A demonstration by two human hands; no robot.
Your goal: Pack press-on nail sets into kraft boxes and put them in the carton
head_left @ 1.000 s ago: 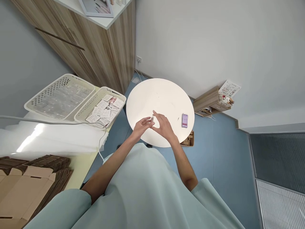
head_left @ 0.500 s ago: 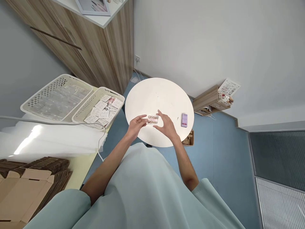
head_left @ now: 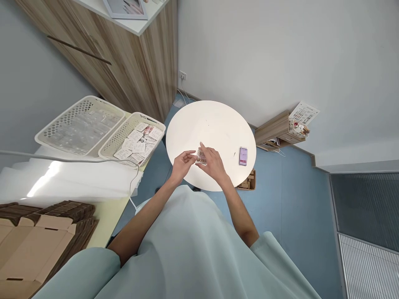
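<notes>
Through the head view I have both hands together over the near part of the round table [head_left: 218,120]. The right hand [head_left: 215,165] is closed on the pack [head_left: 201,157], thumb at its near edge and fingers over its right end, so the pack sits between the two hands. Its face shows round shapes in rows. The left hand [head_left: 181,167] has its fingertips at the pack's left edge; at this size I cannot tell whether they pinch it or only touch. Right of the grip I see a purple block [head_left: 243,156] on the table, a dark speck [head_left: 235,154] between it and the right hand. Lower and right of the grip is a box [head_left: 254,180] of brown pieces. Well left of the grip I find a basket [head_left: 116,140] of cards [head_left: 139,146], a second basket [head_left: 51,132] of clear plastic beyond it, and flat cartons [head_left: 34,247] nearer the body.
</notes>
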